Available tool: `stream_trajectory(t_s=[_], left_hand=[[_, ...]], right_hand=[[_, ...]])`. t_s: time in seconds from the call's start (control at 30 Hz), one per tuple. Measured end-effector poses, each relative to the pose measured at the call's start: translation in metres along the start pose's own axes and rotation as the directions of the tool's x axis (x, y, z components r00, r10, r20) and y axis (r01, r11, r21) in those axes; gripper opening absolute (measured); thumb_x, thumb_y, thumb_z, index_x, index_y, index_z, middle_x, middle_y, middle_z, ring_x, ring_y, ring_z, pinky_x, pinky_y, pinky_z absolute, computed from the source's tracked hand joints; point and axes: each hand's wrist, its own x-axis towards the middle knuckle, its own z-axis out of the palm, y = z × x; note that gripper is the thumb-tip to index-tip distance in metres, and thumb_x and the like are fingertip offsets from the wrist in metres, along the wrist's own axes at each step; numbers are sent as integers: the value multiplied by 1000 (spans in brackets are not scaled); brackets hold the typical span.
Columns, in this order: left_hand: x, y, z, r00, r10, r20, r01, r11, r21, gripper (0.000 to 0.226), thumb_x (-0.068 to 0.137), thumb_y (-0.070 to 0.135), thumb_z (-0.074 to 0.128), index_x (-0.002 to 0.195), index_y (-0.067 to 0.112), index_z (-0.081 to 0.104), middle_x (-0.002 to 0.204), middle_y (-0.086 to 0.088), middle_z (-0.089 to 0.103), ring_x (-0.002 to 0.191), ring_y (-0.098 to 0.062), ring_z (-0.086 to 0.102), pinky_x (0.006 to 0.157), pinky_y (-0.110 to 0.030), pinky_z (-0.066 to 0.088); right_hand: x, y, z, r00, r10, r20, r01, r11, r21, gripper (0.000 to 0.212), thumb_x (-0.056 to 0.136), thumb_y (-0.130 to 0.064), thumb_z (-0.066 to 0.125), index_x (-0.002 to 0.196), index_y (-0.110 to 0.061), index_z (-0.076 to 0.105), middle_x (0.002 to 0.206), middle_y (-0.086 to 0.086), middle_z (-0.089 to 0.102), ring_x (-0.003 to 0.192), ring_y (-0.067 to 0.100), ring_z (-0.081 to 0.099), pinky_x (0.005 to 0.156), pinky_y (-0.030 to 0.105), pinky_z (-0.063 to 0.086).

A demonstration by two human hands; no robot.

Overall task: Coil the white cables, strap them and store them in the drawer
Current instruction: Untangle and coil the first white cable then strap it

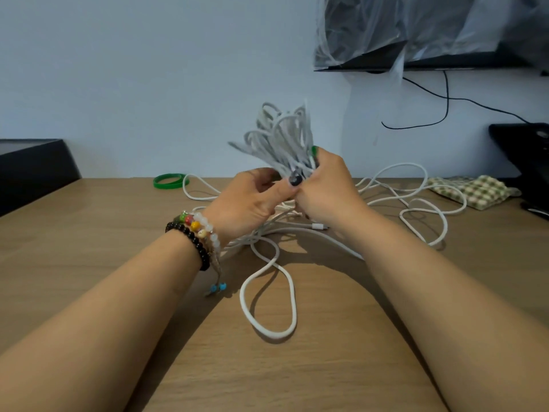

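A bundle of coiled white cable [282, 138] stands up above the wooden table [89, 263], its loops blurred. My right hand [323, 188] grips the bundle at its base, and a green band shows at my fingertip there. Beside it, my left hand [252, 197] pinches the same bundle from the left, thumb pressed against it. More loose white cable [267, 292] sprawls on the table under and behind both hands, with a plug end near my right wrist. No drawer is in view.
A green rubber band [169, 181] lies at the table's back edge on the left. A checked cloth [475, 190] sits at the back right beside black equipment [525, 156]. A black box [32, 165] stands far left. A plastic-wrapped screen [430, 31] hangs on the wall.
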Motion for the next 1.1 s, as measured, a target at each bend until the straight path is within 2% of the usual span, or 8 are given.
stream_trajectory(t_s=[0.17, 0.33, 0.5, 0.6, 0.77, 0.87, 0.93, 1.1], left_hand=[[1, 1, -9, 984, -180, 1, 180, 982, -62, 54, 94, 58, 35, 115, 15, 61, 91, -12, 76, 90, -20, 72, 87, -33, 52], [4, -1, -10, 933, -276, -230, 231, 951, -204, 10, 97, 13, 54, 96, 11, 64, 56, -2, 67, 44, -8, 60, 45, -17, 48], [8, 4, -28, 870, -483, -98, 167, 476, -864, 21, 93, 9, 58, 111, -1, 57, 64, -2, 67, 51, -3, 63, 46, -12, 50], [8, 1, -24, 861, -486, -148, 99, 446, -889, 28, 91, 4, 56, 118, -5, 52, 95, -15, 71, 81, -19, 72, 69, -25, 60], [15, -8, -7, 855, -390, -343, 76, 747, -660, 19, 94, -2, 50, 110, 0, 59, 100, -12, 68, 93, -20, 69, 84, -28, 56], [17, -16, 2, 863, -216, -457, 124, 967, -224, 20, 99, 6, 46, 112, 3, 61, 91, -9, 66, 80, -17, 64, 76, -31, 53], [15, -21, 4, 885, -91, -457, 131, 990, 58, 24, 102, 16, 42, 96, 5, 62, 81, -8, 64, 73, -20, 60, 74, -38, 52], [15, -22, 0, 897, 49, -439, 76, 962, 262, 26, 99, 22, 46, 76, 15, 54, 66, -1, 53, 59, -18, 48, 60, -37, 42]], right_hand=[[0, -5, -12, 948, 288, 131, -316, 832, 456, 18, 69, 9, 55, 70, -8, 54, 51, 6, 48, 39, 15, 42, 41, 20, 31], [1, -7, -13, 872, 341, 352, -484, 711, 510, 18, 77, 6, 51, 65, -7, 48, 60, 9, 49, 42, 10, 39, 34, 18, 27], [-1, -7, -10, 840, 325, 433, -525, 685, 504, 18, 80, 5, 49, 67, -8, 46, 60, 7, 49, 44, 9, 38, 34, 16, 28], [-3, -8, -6, 830, 315, 459, -533, 690, 490, 19, 80, 5, 49, 67, -9, 47, 60, 7, 48, 43, 9, 39, 34, 16, 28], [-5, -8, -1, 822, 305, 481, -537, 699, 473, 16, 80, 6, 49, 72, -9, 48, 63, 8, 47, 43, 9, 39, 33, 16, 28], [-5, -9, -1, 829, 297, 474, -528, 695, 488, 14, 79, 6, 49, 76, -8, 50, 64, 8, 48, 43, 9, 39, 34, 16, 28], [-5, -9, -2, 837, 287, 465, -515, 702, 492, 13, 79, 6, 50, 77, -7, 51, 65, 9, 48, 44, 9, 40, 34, 16, 29], [-4, -8, -4, 865, 302, 399, -478, 737, 478, 14, 77, 6, 52, 74, -7, 53, 64, 9, 51, 46, 11, 41, 35, 17, 30]])
